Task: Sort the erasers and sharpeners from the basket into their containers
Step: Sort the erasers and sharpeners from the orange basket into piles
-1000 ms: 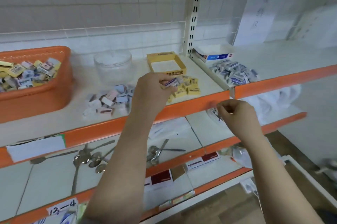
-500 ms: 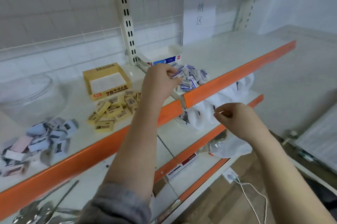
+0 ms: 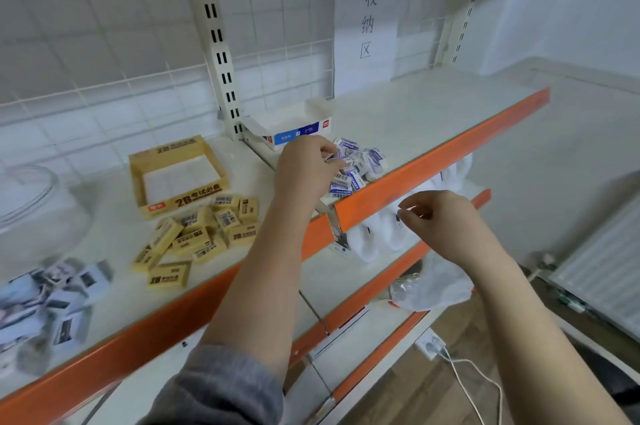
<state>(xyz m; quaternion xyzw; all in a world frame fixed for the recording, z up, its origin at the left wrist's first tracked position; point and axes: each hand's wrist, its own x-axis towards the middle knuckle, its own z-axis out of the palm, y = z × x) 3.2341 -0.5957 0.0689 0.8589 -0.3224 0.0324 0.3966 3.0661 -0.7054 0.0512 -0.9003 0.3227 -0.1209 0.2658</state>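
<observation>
**Eraser at the white-and-blue pile**

On the upper shelf [image 3: 433, 126], behind its orange front edge, the left hand [image 3: 306, 170] reaches over a heap of white-and-blue erasers [image 3: 356, 168]. Its fingers are curled, and the fingertips pinch one small white-and-blue eraser [image 3: 333, 157] right at the near side of that heap. Just behind the heap stands a white-and-blue carton [image 3: 294, 128], open at the top; nothing can be seen inside it from this angle.

To the left, past the slotted upright [image 3: 221, 54], a yellow cardboard tray [image 3: 180, 175] sits with its pale bottom bare. The yellow erasers [image 3: 201, 234] lie loose on the shelf in front of it, touching one another in a scattered pile and not in the tray. Farther left a clear glass bowl [image 3: 31, 196] shows at the frame's edge, blurred, with nothing plainly inside. Near it, at the lower left, a blurred cluster of grey and pale-blue pieces [image 3: 52, 300] lies on the shelf surface; whether they are erasers or sharpeners cannot be told.

The right hand [image 3: 446, 223] hangs in front of the shelf's orange edge, fingers loosely curled, thumb and forefinger close together. Whether anything is held between them cannot be told.

A paper sign [image 3: 365, 22] with written characters hangs on the wire grid behind the shelf.
</observation>
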